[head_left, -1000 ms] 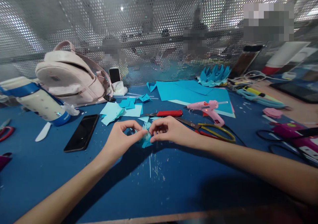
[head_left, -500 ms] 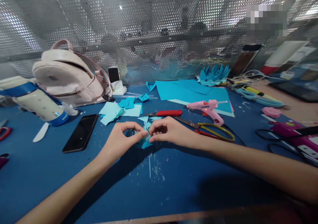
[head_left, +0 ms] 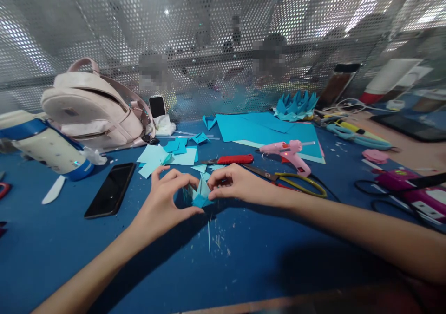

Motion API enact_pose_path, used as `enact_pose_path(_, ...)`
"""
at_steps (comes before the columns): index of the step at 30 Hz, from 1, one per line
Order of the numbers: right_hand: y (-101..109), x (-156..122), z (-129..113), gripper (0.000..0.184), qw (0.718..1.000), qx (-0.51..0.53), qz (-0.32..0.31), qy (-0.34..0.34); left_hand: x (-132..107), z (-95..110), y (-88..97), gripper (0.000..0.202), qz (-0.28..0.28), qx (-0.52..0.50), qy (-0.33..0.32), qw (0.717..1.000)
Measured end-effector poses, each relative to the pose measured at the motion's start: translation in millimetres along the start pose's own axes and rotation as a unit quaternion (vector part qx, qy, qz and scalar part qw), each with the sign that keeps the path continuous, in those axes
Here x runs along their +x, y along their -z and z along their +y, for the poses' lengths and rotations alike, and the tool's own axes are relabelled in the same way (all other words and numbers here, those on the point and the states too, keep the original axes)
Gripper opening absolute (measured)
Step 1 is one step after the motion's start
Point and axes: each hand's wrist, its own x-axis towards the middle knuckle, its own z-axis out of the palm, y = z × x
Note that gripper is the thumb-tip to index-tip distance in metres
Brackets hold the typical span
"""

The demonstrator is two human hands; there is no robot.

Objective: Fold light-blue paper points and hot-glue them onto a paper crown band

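Between my hands, low over the blue table, is a small folded blue paper piece (head_left: 202, 195) with pointed tips. My right hand (head_left: 232, 184) pinches its right side between thumb and fingers. My left hand (head_left: 170, 193) curves around the left side, thumb and fingers well apart; whether a fingertip touches the paper I cannot tell. Just beyond my hands lie small blue paper scraps (head_left: 200, 168) and a red-handled cutter (head_left: 236, 159). Scissors with a yellow and red handle (head_left: 303, 184) rest beside my right wrist.
A pink glue gun (head_left: 287, 150) lies on blue paper sheets (head_left: 232, 127). Behind it stands a spiky folded blue paper ring (head_left: 296, 106). A black phone (head_left: 110, 191), a bottle (head_left: 52, 144) and a pale backpack (head_left: 94, 109) are at left. A purple tool (head_left: 407, 188) lies at right.
My left thumb has come off the paper piece and moved down, and the left fingers have spread. My right hand keeps its pinch. The view has shifted slightly.
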Motion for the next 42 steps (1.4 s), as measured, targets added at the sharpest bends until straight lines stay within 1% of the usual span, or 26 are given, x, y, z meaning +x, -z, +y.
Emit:
enact_pose_path(4,0.6,-0.1,-0.7,0.020,1.000,0.019,-0.012,-0.014,1.6,-0.6,1.3,0.036,-0.003,-0.005,-0.008,1.000)
enact_pose_path(9,1.9,1.0,0.2,0.021,0.999,0.036,-0.022,-0.015,1.4,-1.6,0.7,0.037,0.010,-0.023,-0.008,1.000)
enact_pose_path(12,2.2,1.7,1.4,0.023,0.998,0.052,-0.021,-0.007,0.9,-3.1,-0.3,0.036,0.009,-0.033,0.001,0.999)
enact_pose_path(17,-0.7,1.3,3.0,0.027,0.998,0.062,-0.001,0.022,0.6,-4.6,-0.1,0.035,0.003,-0.038,-0.001,0.999)
enact_pose_path(20,-3.5,0.2,3.2,0.028,0.998,0.050,0.015,0.038,0.7,-4.5,-0.2,0.034,0.003,-0.040,0.000,0.999)
enact_pose_path(24,-4.6,-0.6,3.5,0.025,0.998,0.020,0.024,0.050,1.0,-4.3,-1.3,0.034,0.006,-0.046,0.003,0.999)
enact_pose_path(29,-2.8,-0.2,3.9,0.018,0.999,-0.005,0.018,0.050,0.6,-3.7,-2.2,0.032,0.001,-0.043,0.005,0.999)
enact_pose_path(36,-2.1,-1.0,-0.9,0.017,0.998,-0.012,0.013,0.056,0.3,-2.4,-2.1,0.032,0.001,-0.051,-0.015,0.999)
enact_pose_path(42,-2.5,-2.3,-5.4,0.014,0.998,-0.029,0.015,0.051,-0.5,-2.3,-2.2,0.030,-0.004,-0.053,-0.010,0.999)
